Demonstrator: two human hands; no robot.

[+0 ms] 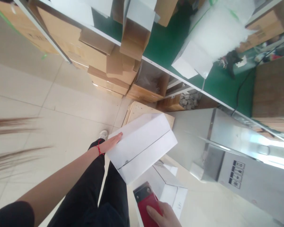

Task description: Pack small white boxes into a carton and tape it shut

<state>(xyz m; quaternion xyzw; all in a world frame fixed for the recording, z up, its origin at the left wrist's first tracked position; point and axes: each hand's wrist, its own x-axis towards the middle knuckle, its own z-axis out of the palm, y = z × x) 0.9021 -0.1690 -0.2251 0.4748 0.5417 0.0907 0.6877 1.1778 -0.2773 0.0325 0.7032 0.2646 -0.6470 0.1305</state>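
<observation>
A closed white carton (142,145) lies tilted in the middle of the view, a dark seam running along its top. My left hand (112,142) rests flat against its left end, fingers stretched out. Below and to the right, my right hand (164,214) is wrapped round a red tape dispenser (148,206) with a dark, riveted front end. That tool is apart from the carton's near corner. Part of a second white box (172,186) with open flaps shows beneath, partly hidden by the carton and my right hand.
Light plywood (142,110) shows under the carton's far side. A green-topped bench (165,41) carries cardboard boxes and a bubble-wrapped white package (210,37). Brown cartons (109,82) stand below it. At right are large grey boxes (248,183); pale floor tiles (68,97) lie left.
</observation>
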